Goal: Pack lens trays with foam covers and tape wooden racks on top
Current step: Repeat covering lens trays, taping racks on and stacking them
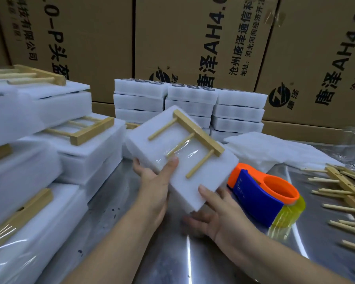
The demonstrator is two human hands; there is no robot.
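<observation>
White foam-wrapped lens tray point(179, 152) with taped three-pronged wooden rack point(195, 138) held tilted, left hand point(154, 181) and right hand point(217, 210) clasping its near edges, orange-and-blue tape dispenser point(262, 193) just right of the tray

cardboard cartons point(193, 37) read "唐泽ah4.0" and "沧州唐泽通信".

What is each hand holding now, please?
Left hand: closed on the foam pack.
Right hand: closed on the same foam pack.

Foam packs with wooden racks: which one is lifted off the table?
The taped foam pack at the centre, tilted and held by both hands, left hand and right hand. The others lie stacked at left.
</observation>
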